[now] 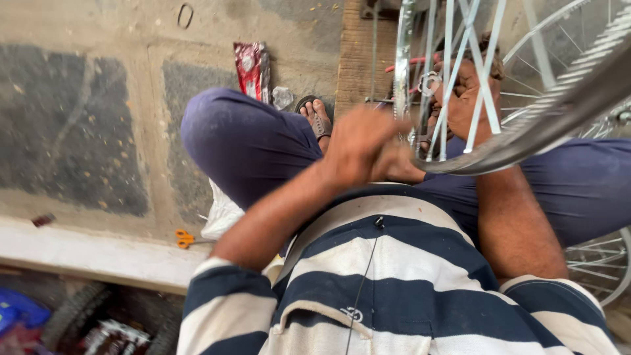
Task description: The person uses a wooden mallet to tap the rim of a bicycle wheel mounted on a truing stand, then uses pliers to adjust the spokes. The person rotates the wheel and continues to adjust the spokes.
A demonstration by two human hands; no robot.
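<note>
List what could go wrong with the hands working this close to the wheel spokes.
1. The right hand is behind the spokes near the hub; if the wheel turns, fingers could get pinched.
2. The left hand sits at the rim, where a slip might scrape it.
3. The wheel rests only over the lap, so it may tip sideways.

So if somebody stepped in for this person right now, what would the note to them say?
Left hand: closed at the rim of the bicycle wheel, gripping near the spokes; what it pinches is hidden.
Right hand: behind the spokes at the hub.
Wheel stands over the lap, a second wheel lower right.
Orange scissors and a red packet lie on the floor.
Progress can't be judged.
</note>
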